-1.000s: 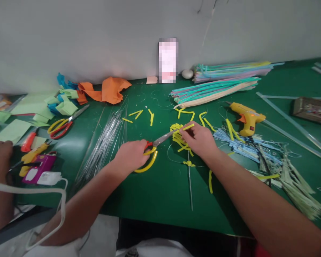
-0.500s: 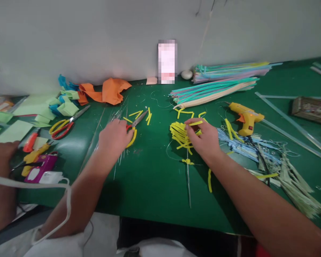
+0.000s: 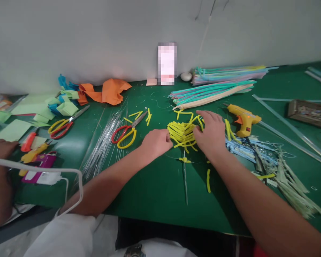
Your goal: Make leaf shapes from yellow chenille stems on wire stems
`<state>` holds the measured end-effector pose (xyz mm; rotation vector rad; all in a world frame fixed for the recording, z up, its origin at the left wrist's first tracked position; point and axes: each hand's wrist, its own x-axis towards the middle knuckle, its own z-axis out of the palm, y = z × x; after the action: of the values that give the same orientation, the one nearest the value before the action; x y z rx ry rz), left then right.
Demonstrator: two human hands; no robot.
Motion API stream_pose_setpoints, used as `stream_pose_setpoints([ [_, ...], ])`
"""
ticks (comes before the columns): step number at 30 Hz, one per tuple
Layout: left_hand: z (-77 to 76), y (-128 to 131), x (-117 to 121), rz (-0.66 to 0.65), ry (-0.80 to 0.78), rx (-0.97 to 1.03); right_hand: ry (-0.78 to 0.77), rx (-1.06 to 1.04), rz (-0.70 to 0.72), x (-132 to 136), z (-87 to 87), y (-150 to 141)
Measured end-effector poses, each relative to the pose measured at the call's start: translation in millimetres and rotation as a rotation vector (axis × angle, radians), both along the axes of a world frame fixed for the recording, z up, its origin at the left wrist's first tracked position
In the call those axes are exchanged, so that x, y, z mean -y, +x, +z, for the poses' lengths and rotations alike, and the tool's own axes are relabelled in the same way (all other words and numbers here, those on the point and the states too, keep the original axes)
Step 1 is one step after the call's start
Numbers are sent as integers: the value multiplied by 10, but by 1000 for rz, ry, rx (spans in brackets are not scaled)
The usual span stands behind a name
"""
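On the green table, a leaf shape of yellow pipe cleaner pieces (image 3: 186, 132) fans out around a wire stem (image 3: 185, 182) that points toward me. My left hand (image 3: 157, 142) has its fingers curled closed at the leaf's left edge, the fingertips partly hidden. At the right edge, my right hand (image 3: 211, 132) is spread, thumb apart from the fingers and touching the yellow pieces. Red-and-yellow-handled scissors (image 3: 127, 135) lie to the left, blades partly apart. Cut yellow pieces (image 3: 149, 117) lie beyond the scissors' tips.
Thin wires (image 3: 103, 146) lie left of the scissors. Bundled pipe cleaners (image 3: 214, 93) lie at the back, near a phone (image 3: 167, 64) against the wall. A yellow glue gun (image 3: 243, 119) lies right. Another person's arm (image 3: 0, 185) and a second scissors (image 3: 61, 128) are at left.
My left hand has moved right, from beside the scissors to the leaf's left edge. My right hand has shifted slightly right and its fingers have spread; the yellow strip at its fingertips no longer shows there.
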<state>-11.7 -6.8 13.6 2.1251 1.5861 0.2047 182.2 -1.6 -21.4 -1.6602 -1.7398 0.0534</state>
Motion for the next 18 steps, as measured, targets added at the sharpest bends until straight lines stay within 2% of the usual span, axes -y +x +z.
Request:
stream_pose_setpoints([
  [4, -50, -95, 28, 48, 116, 377, 98, -161, 16, -2, 29, 21],
  [7, -64, -119, 13, 93, 136, 625, -43, -534, -1, -19, 17, 4],
  [10, -76, -136, -41, 119, 46, 839, -329, -920, 55, -42, 22, -8],
  [13, -75, -167, -101, 38, -72, 917, -557, -1175, 119, -53, 71, 13],
  [16, -63, -189, -143, -35, -231, 927, -588, -1307, 136, -51, 121, 41],
  [18, -59, -187, -160, 8, -326, 967, -567, -1352, 168, -45, 131, 44],
])
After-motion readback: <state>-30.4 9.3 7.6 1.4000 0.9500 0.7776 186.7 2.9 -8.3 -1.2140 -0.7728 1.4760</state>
